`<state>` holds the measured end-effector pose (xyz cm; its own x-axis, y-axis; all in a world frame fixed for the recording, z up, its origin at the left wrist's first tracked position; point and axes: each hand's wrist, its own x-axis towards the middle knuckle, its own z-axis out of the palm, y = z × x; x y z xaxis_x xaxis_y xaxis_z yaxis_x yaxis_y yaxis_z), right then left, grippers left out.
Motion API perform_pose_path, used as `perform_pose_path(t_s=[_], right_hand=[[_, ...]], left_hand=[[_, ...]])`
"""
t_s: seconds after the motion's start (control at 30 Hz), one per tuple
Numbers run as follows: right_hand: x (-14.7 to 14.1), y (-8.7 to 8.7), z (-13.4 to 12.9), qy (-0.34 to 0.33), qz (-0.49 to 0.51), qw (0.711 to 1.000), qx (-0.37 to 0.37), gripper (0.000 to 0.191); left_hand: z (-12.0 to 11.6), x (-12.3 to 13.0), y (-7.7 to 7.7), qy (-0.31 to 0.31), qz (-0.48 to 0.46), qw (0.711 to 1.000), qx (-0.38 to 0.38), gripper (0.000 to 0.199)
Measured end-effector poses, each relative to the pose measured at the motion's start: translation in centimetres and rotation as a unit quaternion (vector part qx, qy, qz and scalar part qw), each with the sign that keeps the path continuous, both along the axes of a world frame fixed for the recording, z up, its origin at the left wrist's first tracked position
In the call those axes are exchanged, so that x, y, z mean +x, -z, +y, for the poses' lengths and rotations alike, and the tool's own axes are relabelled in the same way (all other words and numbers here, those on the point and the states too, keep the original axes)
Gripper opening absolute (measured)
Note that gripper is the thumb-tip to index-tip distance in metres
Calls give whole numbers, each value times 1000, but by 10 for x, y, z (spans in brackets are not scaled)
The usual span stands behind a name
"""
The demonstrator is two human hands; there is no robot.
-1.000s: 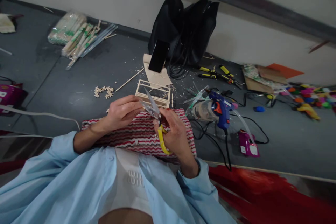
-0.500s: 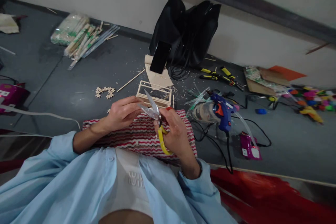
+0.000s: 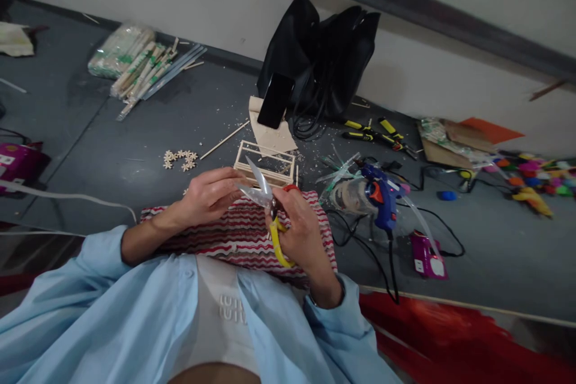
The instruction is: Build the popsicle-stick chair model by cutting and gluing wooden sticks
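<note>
My right hand (image 3: 300, 225) grips scissors (image 3: 262, 192) with a yellow handle loop and some red on the grip. Their two blades are spread apart and point up and left. Just left of the blades is my left hand (image 3: 209, 195), fingers drawn together at the tips; whatever they pinch is too small or hidden to name. Beyond the hands a small frame of thin wooden sticks (image 3: 265, 163) rests on the table, partly covered by the blades. A striped red and white cloth (image 3: 234, 234) lies under my hands.
Small wooden flower shapes (image 3: 180, 159) and a wooden stick (image 3: 225, 138) lie to the left. A phone (image 3: 276, 101) leans near a black bag (image 3: 315, 54). At right are a blue glue gun (image 3: 380, 189), pliers (image 3: 382, 137), cables and a purple box (image 3: 428, 257). Bagged sticks (image 3: 141, 69) sit far left.
The scissors and my hands keep nearly the same place; the blades look slightly wider apart. The whole view has shifted a little.
</note>
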<state>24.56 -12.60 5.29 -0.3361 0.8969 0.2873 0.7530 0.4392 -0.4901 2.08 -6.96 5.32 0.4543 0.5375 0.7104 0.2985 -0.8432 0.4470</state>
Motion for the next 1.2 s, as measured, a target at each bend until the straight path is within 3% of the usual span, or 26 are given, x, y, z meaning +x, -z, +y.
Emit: perform_pose_path(t_s=[0.53,0.7,0.77,0.87,0.97,1.1,1.2], right_hand=[[-2,-1,-1,2,-37,999,28,44],[0,1,0,-6,-12,999,35,44],[0,0,1,14,23,999,38,40],[-2,-5,3,90,100,990,30,28],[-5,-13,6,131,174,976,-11,25],[-11,-21,9,109,215,970,-35,29],[-14,-28,11,93,192,977,-22,27]], left_hand=[[1,-5,6,7,-12,1000,-18,14],[4,-3,7,9,-55,998,4,14],[5,-3,5,12,-68,997,-23,13],[5,-2,1,20,-93,988,-125,9],[2,0,-2,59,-159,941,-292,11],[-3,4,-4,107,-250,800,-535,18],[-4,6,-6,133,-280,722,-618,20]])
